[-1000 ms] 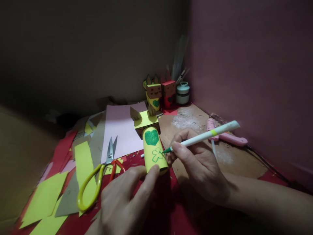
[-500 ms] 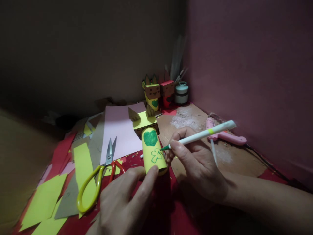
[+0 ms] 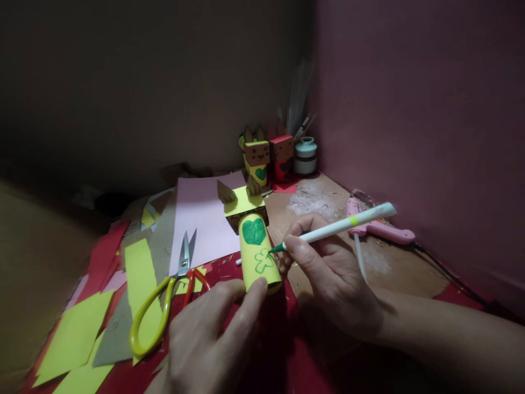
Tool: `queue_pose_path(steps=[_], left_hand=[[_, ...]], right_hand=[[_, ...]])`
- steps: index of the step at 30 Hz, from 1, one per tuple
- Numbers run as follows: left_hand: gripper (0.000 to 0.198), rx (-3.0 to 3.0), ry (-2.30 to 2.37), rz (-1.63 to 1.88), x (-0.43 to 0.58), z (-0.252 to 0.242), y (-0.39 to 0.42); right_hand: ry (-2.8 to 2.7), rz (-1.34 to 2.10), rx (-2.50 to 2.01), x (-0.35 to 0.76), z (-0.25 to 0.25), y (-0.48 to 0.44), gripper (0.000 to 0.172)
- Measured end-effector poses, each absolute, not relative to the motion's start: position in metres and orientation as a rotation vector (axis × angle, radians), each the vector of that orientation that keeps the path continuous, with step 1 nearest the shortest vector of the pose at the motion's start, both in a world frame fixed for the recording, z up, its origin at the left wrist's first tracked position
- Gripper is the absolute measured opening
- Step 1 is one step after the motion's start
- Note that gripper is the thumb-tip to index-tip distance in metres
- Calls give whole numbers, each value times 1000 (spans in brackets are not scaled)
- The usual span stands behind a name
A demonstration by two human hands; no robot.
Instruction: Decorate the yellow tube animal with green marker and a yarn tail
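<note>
A yellow paper roll figure [image 3: 258,254] lies on the table, with a filled green heart and a green flower outline drawn on it and a brown eared box head at its far end. My left hand [image 3: 209,339] pinches the roll's near end with thumb and fingers. My right hand [image 3: 328,273] grips a white marker [image 3: 340,229] with a green tip, whose point touches the roll beside the flower outline.
Yellow-handled scissors [image 3: 159,306] lie left of the roll among yellow, red, brown and pink paper scraps [image 3: 200,216]. Two finished box figures [image 3: 266,156] and a small jar [image 3: 306,156] stand in the corner. A pink glue gun [image 3: 379,230] lies by the right wall.
The marker tip has moved left from just off the roll's edge onto the roll by the flower outline. My left hand has stayed on the roll.
</note>
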State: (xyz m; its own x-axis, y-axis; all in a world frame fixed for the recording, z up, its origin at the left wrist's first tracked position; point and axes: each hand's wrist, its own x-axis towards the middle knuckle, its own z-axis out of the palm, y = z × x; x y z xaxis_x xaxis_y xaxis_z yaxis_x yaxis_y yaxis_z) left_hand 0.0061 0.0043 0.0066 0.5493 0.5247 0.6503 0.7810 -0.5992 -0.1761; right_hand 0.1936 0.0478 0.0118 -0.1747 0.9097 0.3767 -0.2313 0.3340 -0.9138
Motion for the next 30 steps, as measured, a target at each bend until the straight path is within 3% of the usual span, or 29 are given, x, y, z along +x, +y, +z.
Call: queue_pose_path(steps=[30], left_hand=[[27,-2344,-1076,-755,6,8,4]], right_hand=[[-1370,1157,-676,192,10,50,11]])
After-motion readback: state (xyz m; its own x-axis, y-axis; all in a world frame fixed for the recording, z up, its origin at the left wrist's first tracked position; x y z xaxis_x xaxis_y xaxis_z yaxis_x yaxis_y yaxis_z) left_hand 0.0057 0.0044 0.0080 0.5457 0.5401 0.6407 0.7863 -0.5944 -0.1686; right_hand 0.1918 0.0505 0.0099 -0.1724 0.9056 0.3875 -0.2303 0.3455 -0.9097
